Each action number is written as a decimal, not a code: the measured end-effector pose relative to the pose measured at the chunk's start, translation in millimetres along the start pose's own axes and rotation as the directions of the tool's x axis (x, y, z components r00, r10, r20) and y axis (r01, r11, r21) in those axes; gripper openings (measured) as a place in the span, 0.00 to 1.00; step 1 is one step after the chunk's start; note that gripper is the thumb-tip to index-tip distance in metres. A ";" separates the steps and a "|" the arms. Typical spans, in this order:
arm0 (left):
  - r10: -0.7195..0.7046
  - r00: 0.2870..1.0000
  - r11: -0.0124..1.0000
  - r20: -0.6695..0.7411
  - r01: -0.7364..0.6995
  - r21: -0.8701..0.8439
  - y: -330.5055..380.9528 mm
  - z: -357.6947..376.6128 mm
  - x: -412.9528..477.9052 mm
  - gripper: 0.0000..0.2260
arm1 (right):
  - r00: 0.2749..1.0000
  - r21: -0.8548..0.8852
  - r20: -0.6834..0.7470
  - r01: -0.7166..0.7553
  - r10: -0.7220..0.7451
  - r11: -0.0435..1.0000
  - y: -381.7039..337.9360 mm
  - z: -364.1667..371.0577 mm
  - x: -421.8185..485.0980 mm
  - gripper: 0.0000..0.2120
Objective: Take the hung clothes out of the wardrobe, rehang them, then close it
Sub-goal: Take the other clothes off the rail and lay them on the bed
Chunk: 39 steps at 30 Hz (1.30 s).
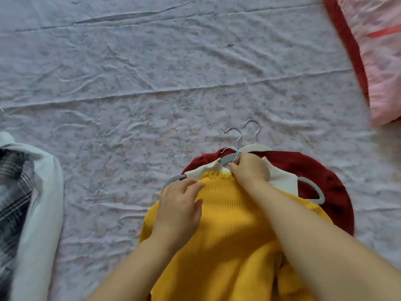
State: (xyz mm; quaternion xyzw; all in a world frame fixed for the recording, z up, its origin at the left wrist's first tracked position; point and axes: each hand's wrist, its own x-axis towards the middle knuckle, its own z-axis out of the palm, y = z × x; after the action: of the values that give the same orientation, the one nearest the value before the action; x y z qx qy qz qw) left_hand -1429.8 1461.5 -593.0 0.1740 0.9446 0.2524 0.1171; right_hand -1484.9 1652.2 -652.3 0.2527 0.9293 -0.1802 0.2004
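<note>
A yellow ribbed knit top [227,224] lies on the bed, over a white garment [280,177] and a dark red garment [325,177]. A grey hanger [312,187] with a metal hook [234,135] runs under the yellow top's collar. A white hanger [256,147] lies just behind it. My right hand [249,170] pinches the grey hanger's neck at the collar. My left hand [180,205] rests with relaxed fingers on the yellow top's left shoulder, by the hanger's left arm.
A wrinkled pale floral bedsheet [152,83] covers the bed. A white garment with a dark plaid piece [19,203] lies at the left edge. A pink and red quilt [375,61] sits at the upper right.
</note>
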 end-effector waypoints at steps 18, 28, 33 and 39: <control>0.047 0.995 0.999 -0.088 -0.049 -0.024 -1.4 13.8 17.9 0.14 | 0.999 0.110 -0.003 0.035 -0.035 0.993 19.5 -11.5 27.3 0.17; 0.025 0.996 0.997 -0.087 -0.031 -0.073 1.7 13.6 29.8 0.14 | 0.941 0.105 0.157 0.285 -0.299 0.953 22.5 -48.4 33.6 0.11; 0.013 0.992 0.995 -0.127 -0.025 -0.094 8.6 14.1 49.4 0.15 | 0.954 0.043 0.055 0.291 -0.293 0.956 33.8 -63.9 52.1 0.13; -0.081 0.995 0.996 0.058 0.079 0.035 -6.4 40.2 85.9 0.23 | 0.990 0.070 0.041 0.131 -0.134 0.989 49.8 -27.9 61.1 0.18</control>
State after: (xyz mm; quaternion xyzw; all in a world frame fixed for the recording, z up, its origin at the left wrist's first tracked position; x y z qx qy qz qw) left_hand -1497.5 1507.2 -641.7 0.1453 0.9510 0.2266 0.1521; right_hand -1514.1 1728.8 -668.4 0.1928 0.9326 -0.2300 0.2005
